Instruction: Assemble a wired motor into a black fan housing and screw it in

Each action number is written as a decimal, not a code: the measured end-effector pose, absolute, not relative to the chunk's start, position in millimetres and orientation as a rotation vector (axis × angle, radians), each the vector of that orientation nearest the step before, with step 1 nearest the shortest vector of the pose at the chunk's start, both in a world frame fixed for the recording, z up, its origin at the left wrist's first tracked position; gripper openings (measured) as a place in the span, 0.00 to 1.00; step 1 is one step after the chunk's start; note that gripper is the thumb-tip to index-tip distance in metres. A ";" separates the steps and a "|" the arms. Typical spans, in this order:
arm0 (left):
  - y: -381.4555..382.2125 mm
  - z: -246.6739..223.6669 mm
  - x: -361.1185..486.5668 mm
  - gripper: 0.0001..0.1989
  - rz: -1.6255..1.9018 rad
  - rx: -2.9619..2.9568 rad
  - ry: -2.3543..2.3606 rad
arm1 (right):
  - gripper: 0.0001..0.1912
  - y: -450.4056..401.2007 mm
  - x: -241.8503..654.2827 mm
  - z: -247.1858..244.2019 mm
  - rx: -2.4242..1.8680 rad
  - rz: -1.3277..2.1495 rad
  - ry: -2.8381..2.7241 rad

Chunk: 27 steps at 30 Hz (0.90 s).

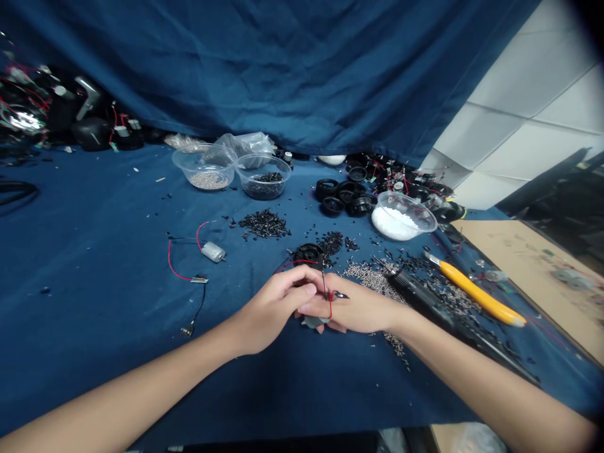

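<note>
My left hand [280, 305] and my right hand [361, 305] meet above the blue cloth, fingers curled together. Between them they grip a small grey motor [315, 321], mostly covered by the fingers. Red and black wires [330, 305] loop over the back of my right hand. Just beyond the fingertips is a round black plastic part [307, 253]; whether it touches them I cannot tell. To the left, a silver motor [214, 252] lies on the cloth with a red lead. Near it is a small circuit board [199, 279] on red and black wires.
Black screws [265, 224] and silver screws [370, 275] lie in loose piles. A black screwdriver [425, 302] and a yellow-handled tool [476, 294] are on the right. Behind stand clear bowls, one with white material [395, 221], and black round housings [346, 196].
</note>
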<state>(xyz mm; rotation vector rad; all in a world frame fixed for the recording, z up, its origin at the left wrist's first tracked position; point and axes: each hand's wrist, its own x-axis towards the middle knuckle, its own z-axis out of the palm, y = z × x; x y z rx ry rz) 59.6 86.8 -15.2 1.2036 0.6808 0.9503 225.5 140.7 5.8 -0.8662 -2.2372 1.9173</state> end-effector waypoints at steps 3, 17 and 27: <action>84.2 -16.8 63.9 0.06 0.969 1.176 0.749 | 0.12 137.9 224.4 5.2 -0.952 1.883 -2.229; 88.9 -8.8 76.5 0.13 0.980 1.067 0.923 | 0.07 137.6 216.6 -0.1 -0.857 1.847 -2.198; 91.3 -14.5 69.8 0.14 0.889 1.103 0.918 | 0.14 139.7 223.4 11.4 -0.860 1.928 -2.394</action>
